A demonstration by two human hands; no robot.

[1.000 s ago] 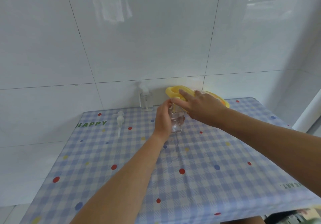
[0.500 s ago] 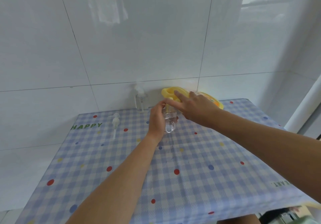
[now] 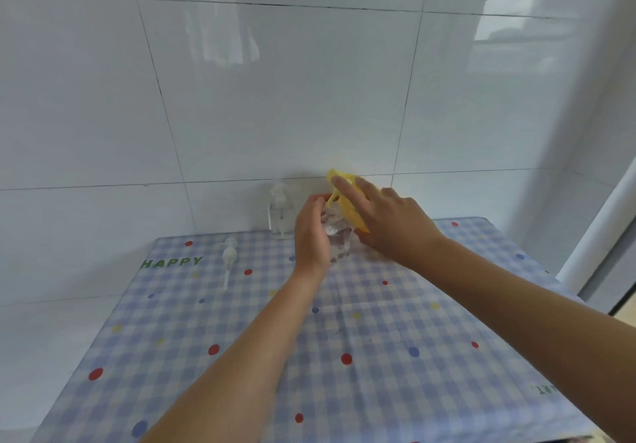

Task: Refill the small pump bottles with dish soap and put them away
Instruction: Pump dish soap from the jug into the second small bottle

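Clear plastic and open-necked, the small bottle [image 3: 339,241] stands far-centre on the counter [image 3: 344,356]. The grip of the left hand [image 3: 311,232] is wrapped round it, hiding its left side. The right hand [image 3: 392,222] clamps a tilted yellow soap container [image 3: 345,198] over its neck; the hand hides most of the container.

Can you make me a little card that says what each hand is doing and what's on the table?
left hand: grips the clear small bottle, upright, no pump on
right hand: holds the yellow soap container tilted over that bottle's mouth
loose pump: lies on the tablecloth, left of the hands
second pump bottle: stands by the wall, pump on
tablecloth: blue checks, coloured dots, the word HAPPY
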